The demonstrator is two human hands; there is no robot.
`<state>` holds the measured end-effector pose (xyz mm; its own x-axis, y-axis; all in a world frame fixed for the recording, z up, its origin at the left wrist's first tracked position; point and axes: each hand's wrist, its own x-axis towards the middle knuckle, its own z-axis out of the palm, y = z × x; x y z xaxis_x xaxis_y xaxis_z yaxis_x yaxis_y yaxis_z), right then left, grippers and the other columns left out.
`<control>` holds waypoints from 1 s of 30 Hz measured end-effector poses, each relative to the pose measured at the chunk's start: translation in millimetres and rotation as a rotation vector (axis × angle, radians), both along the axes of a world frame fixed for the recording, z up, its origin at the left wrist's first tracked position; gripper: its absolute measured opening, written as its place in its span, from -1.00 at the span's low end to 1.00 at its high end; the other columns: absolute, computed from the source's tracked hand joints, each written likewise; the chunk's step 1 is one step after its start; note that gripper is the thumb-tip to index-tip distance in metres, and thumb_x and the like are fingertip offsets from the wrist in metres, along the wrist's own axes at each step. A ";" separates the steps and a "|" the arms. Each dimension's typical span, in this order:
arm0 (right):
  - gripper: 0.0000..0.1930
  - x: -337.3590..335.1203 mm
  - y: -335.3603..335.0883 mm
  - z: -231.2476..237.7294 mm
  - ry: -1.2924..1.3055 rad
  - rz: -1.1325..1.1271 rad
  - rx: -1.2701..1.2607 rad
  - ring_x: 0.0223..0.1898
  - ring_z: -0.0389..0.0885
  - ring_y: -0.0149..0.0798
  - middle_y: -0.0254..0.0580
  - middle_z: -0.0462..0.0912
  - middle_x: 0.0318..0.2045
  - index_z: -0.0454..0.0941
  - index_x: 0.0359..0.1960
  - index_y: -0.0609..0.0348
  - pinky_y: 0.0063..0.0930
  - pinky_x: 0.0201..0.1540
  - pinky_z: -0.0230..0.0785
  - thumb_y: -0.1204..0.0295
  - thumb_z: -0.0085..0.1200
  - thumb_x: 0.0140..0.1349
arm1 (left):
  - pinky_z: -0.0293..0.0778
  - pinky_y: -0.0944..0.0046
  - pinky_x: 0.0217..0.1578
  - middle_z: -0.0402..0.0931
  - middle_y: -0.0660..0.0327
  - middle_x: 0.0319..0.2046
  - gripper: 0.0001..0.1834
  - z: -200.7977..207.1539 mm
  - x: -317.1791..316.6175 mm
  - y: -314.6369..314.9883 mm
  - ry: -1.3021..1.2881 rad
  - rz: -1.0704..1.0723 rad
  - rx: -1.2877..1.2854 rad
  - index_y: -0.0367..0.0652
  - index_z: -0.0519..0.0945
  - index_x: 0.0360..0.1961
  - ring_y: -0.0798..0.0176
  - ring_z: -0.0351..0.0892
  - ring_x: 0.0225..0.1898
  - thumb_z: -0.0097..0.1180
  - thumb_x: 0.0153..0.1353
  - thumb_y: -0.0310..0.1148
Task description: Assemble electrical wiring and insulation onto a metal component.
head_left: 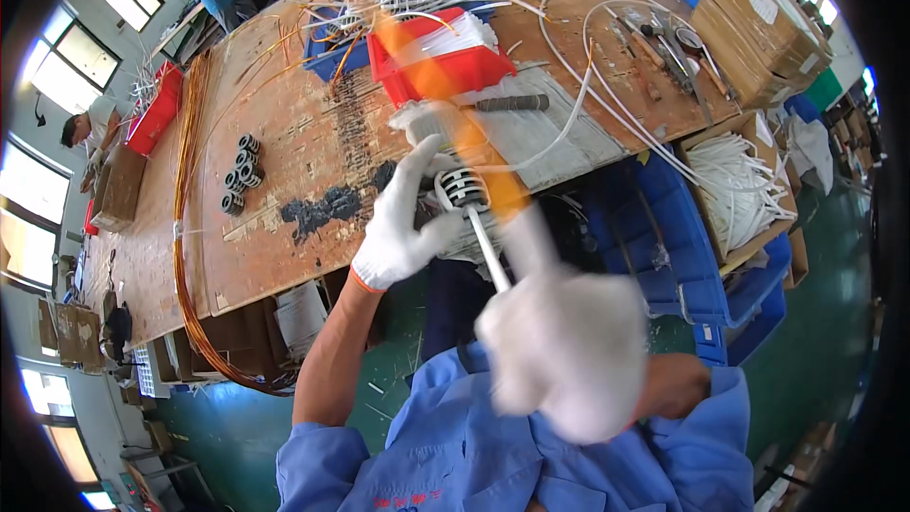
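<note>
My left hand (403, 218), in a white glove, is closed around a slotted black-and-white ring-shaped core (462, 188) at the table's near edge. From the core a thin white tube or rod (488, 251) slants down into my right hand (573, 351). That gloved hand looks closed, though motion smears its fingers. A long orange strip (483, 147), badly blurred, crosses above the core from the far side toward the right hand; what it is, and whether I hold it, I cannot make out. White tubing (569, 128) curves over a grey cloth (555, 147) beside the core.
Several dark rings (245, 171) and an orange wire bundle (180, 190) lie left on the table (275, 265). Beyond my hands stands a red bin (398, 66); tools (664, 52) lie right. A box of white tubes (735, 190) stands beside a blue crate (626, 256). Two people work far left.
</note>
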<state>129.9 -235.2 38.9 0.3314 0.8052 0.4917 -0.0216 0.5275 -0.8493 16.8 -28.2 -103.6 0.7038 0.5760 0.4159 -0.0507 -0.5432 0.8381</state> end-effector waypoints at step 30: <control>-0.78 171.8 117.4 22.3 -0.978 -0.804 0.248 -0.06 0.74 -0.20 -0.15 0.80 -0.10 0.76 0.06 0.23 -0.34 0.10 0.54 0.58 0.33 0.40 | 0.20 -0.07 0.57 0.56 -0.06 0.38 -0.33 9.7 -13.4 -5.0 0.032 0.037 0.005 -0.25 0.63 0.34 -0.11 0.38 0.55 0.56 0.20 -0.36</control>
